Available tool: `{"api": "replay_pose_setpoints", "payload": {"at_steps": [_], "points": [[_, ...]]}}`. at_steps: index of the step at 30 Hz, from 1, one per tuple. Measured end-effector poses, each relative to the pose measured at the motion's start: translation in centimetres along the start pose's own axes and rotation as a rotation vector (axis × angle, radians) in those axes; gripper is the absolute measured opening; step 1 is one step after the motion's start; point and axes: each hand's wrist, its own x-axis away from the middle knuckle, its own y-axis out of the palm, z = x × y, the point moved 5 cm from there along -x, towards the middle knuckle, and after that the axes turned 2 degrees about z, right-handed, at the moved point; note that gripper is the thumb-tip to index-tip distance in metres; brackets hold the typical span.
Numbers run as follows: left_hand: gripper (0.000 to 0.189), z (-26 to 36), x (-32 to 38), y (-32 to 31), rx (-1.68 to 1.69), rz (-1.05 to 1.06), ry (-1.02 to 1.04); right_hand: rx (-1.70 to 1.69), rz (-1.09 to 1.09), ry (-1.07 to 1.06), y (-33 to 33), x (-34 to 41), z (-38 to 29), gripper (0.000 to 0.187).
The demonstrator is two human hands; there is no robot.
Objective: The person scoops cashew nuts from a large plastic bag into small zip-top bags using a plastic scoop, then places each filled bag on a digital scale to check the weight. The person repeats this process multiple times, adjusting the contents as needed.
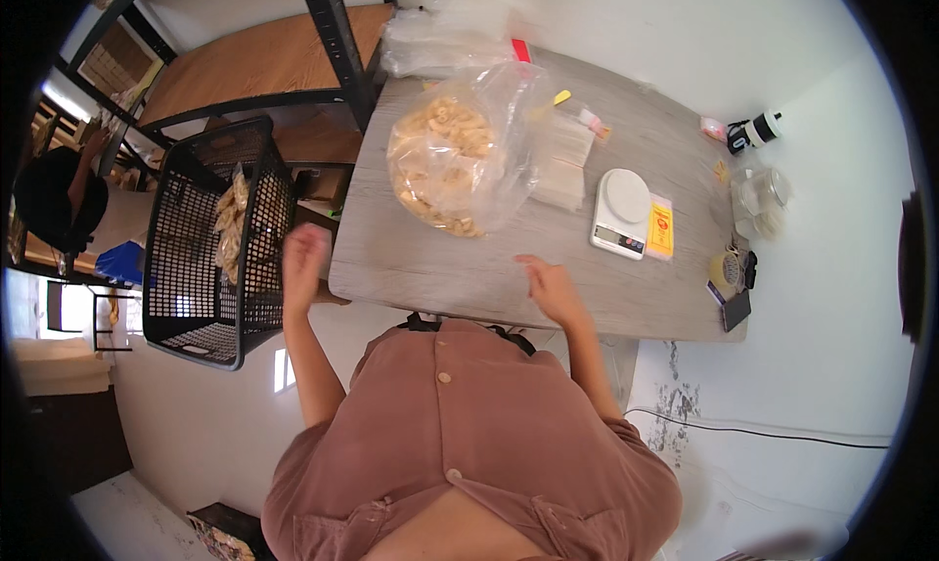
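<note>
My left hand (307, 260), blurred and loosely curled, is between the black plastic basket (213, 355) and the table's left edge; nothing is plainly seen in it. Over the table's front part is my right hand (550, 286), empty, with its fingers apart. A large clear plastic bag (455, 168) of pale yellow snack pieces rests on the grey wood-grain table (440, 271). Right of it are a stack of clear packets (563, 157) and a white digital kitchen scale (620, 212). Small filled packs (231, 227) lie in the basket.
Clear plastic bags (447, 40) are heaped at the back left. A yellow printed pack (660, 227) adjoins the scale. Jars (763, 190), tape (726, 269) and a phone-like dark object (736, 311) line the right edge. Another person (62, 198) is at the far left, beyond the basket.
</note>
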Motion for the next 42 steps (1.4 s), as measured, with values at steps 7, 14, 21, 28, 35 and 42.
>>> {"api": "replay_pose_setpoints", "payload": {"at_steps": [7, 14, 21, 28, 35, 42], "points": [[0.038, 5.4, 6.4, 14.5, 0.122, -0.936, -0.223, 0.348, 0.741, -0.188, -7.0, -0.7, 7.8, 0.034], [0.040, 6.7, 5.2, 24.8, 0.043, -0.933, -0.151, 0.183, 0.477, 0.130, -9.3, -6.5, 9.9, 0.016], [0.044, 6.0, 2.9, 30.5, -0.067, -0.809, -0.143, 0.154, 0.515, -0.186, -11.3, -11.5, 10.0, 0.027], [0.054, 4.9, -1.4, 33.2, -0.271, -0.415, 0.042, 0.085, 0.353, -0.274, -9.8, -16.8, 11.9, 0.045], [0.060, 3.4, -4.0, 34.7, -0.378, -0.319, 0.114, 0.422, 0.400, -0.289, -8.7, -19.2, 12.1, 0.035], [0.060, 0.4, -6.0, 35.7, 0.150, -0.126, -0.455, 0.437, 0.316, -0.249, -8.7, -20.7, 12.0, 0.037]]}}
